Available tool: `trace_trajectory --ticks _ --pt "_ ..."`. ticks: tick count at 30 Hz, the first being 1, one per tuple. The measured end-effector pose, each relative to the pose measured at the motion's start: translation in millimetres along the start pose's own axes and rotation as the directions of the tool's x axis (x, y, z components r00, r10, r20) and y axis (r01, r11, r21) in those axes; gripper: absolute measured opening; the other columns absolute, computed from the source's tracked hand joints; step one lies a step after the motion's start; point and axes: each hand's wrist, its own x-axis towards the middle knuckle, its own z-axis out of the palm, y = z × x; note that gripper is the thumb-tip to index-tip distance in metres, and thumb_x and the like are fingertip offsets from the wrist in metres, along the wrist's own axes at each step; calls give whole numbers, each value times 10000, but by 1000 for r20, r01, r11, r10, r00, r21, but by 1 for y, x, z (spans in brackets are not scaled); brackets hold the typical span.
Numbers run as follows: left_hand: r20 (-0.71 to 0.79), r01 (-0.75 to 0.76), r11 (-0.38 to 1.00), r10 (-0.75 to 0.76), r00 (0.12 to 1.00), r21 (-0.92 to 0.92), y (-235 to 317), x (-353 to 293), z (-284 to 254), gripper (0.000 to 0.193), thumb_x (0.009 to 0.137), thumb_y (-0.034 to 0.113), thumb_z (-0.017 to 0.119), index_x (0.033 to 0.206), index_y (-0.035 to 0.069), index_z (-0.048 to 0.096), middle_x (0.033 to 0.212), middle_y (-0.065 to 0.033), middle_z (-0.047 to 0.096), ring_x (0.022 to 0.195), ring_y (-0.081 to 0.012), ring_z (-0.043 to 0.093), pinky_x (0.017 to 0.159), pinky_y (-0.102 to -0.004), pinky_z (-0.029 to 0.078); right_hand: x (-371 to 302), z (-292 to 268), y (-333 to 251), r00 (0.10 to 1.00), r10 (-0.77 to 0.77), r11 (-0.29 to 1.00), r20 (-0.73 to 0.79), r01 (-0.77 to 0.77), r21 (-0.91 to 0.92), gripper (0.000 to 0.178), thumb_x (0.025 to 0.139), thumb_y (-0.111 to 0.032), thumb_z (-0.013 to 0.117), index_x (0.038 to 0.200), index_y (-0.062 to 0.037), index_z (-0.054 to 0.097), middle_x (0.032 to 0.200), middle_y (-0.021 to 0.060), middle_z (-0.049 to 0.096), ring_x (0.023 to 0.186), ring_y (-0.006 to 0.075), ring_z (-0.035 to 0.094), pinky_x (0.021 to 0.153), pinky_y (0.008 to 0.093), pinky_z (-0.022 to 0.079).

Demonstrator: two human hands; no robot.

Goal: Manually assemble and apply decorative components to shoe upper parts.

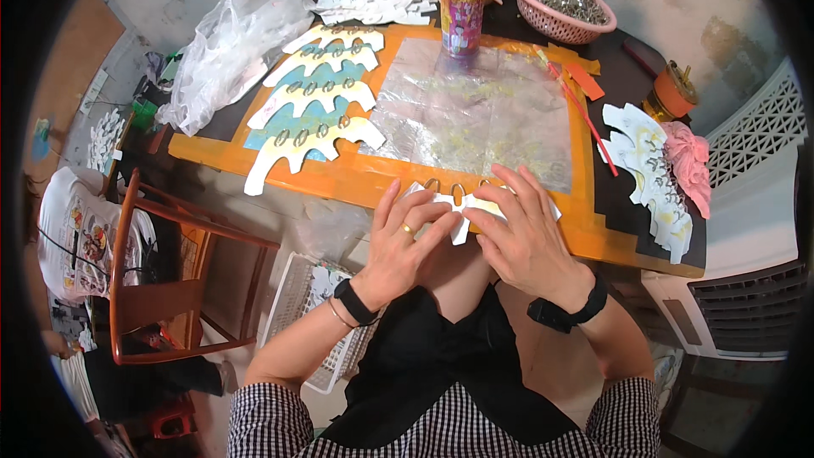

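Note:
At the table's near edge, both my hands hold a white scalloped piece [459, 232] with metal rings [459, 195] standing along its upper edge. My left hand [409, 229] has thumb and fingers closed on its left part. My right hand [524, 237] pinches the right part with thumb and index finger, its other fingers reaching over the rings. The fingers hide much of the piece. Beyond my left hand, several similar pieces [309, 143] with rings and yellowish smears lie in rows on a teal sheet [264, 130].
Orange tape borders a plastic-covered work area [475, 119]. A purple patterned cup [462, 30], a pink basket of metal parts [564, 30] and a clear bag [233, 51] stand behind. More white pieces [649, 178] lie right. A wooden chair [161, 297] and another person [89, 237] are left.

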Motion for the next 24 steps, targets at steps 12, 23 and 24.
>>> trace_trajectory --ticks 12,23,24 --pt "-59 142 959 -161 985 -246 17 9 -24 537 845 111 753 1326 11 538 1206 -81 723 1327 -301 519 1229 -604 226 -3 -8 26 985 173 895 -7 -154 419 306 910 -120 696 1208 -53 703 1340 155 561 1385 385 427 1133 496 387" --pt "16 274 748 -332 943 -605 -2 16 -24 634 786 -157 662 1368 86 596 1407 -110 628 1200 -309 562 1064 -402 450 11 -2 43 970 231 952 76 -242 188 306 862 -186 758 1151 -92 723 1195 95 589 1192 288 519 981 418 373" --pt "12 271 749 -331 943 -605 -2 19 -27 634 786 -157 662 1368 86 596 1407 -110 628 1200 -309 562 1064 -402 450 13 -3 42 969 234 945 81 -246 216 297 852 -176 767 1132 -91 716 1166 84 597 1179 288 522 1008 414 372"
